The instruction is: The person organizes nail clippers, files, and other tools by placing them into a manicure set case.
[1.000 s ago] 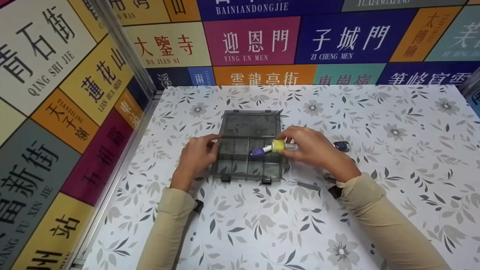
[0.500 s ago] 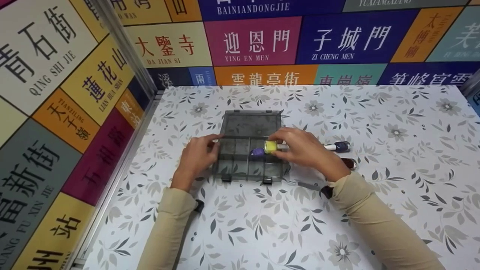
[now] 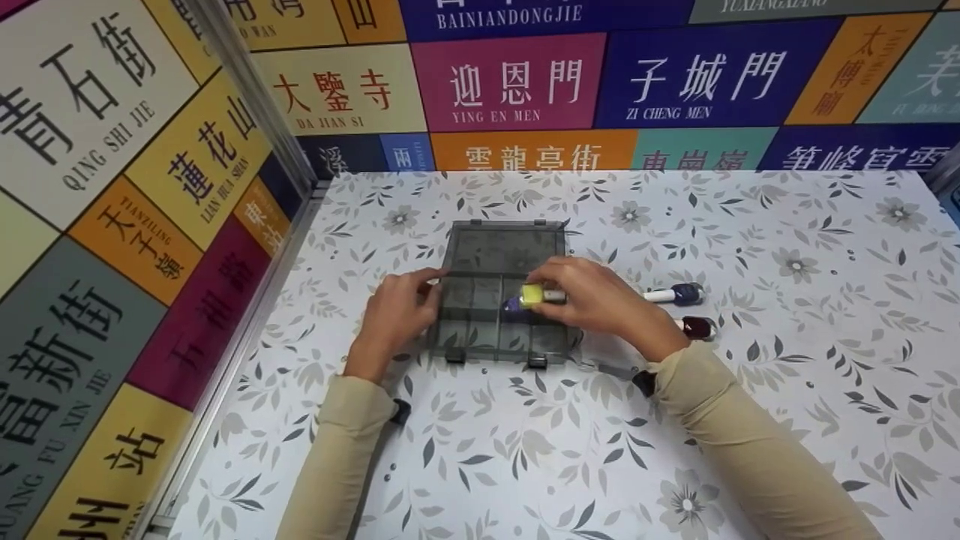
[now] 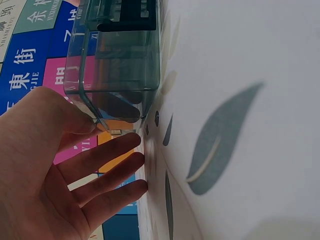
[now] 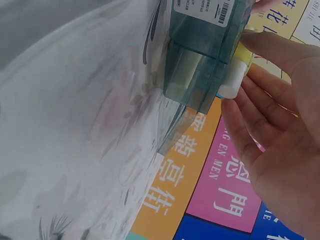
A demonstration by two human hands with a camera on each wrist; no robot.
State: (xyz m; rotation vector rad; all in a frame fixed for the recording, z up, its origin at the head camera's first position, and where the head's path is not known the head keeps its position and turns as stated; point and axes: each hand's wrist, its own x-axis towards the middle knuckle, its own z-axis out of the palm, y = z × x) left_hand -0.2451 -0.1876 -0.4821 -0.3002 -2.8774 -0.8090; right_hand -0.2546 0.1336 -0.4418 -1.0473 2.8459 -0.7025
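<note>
My right hand (image 3: 600,300) pinches a yellow nail polish bottle (image 3: 532,295) over the right half of a smoky clear compartment box (image 3: 472,349). The bottle's white cap (image 5: 232,82) shows beside the box wall in the right wrist view. A purple nail polish bottle (image 3: 513,305) lies in the box, partly hidden by the yellow one. At the box's left side, my left hand (image 3: 396,315) touches the wall; its three outer fingers are spread and fairly straight in the left wrist view. The box lid (image 3: 510,247) lies folded back, away from me.
Two nail polish bottles lie right of the box: a dark blue one (image 3: 686,293) with a white cap and a dark red one (image 3: 697,328). A floral cloth (image 3: 525,450) covers the table. Sign-printed panels (image 3: 510,82) stand behind and at left.
My right hand has moved left with the yellow nail polish, lower over the compartment by the purple bottle. The dark red bottle on the table has come into view. My left hand stays put.
</note>
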